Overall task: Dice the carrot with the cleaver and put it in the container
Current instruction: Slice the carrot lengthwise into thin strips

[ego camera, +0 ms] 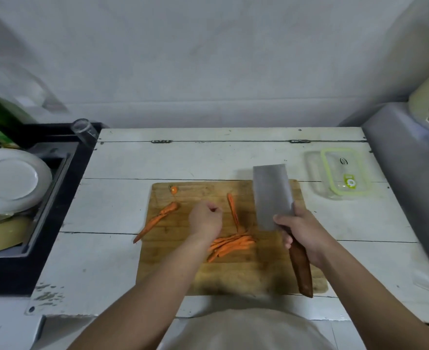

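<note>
On the wooden cutting board [173, 269] lie several orange carrot strips [229, 246] in a loose pile near the middle. One long strip [233, 210] lies apart, pointing away from me. A long uncut carrot piece [157, 218] rests at the board's left edge, its tip over the rim, and the small carrot top [174, 190] sits at the far left corner. My left hand [204, 219] hovers over the board with curled fingers, holding nothing I can see. My right hand [300, 231] grips the cleaver [271, 195] by its brown handle, blade lifted flat above the board's right side.
A clear container with a green-rimmed lid [344, 173] stands on the white table [122, 198] right of the board. At the left, a black sink [31, 198] holds a white plate [11, 180], a yellow bowl [1, 236] and a glass [84, 130].
</note>
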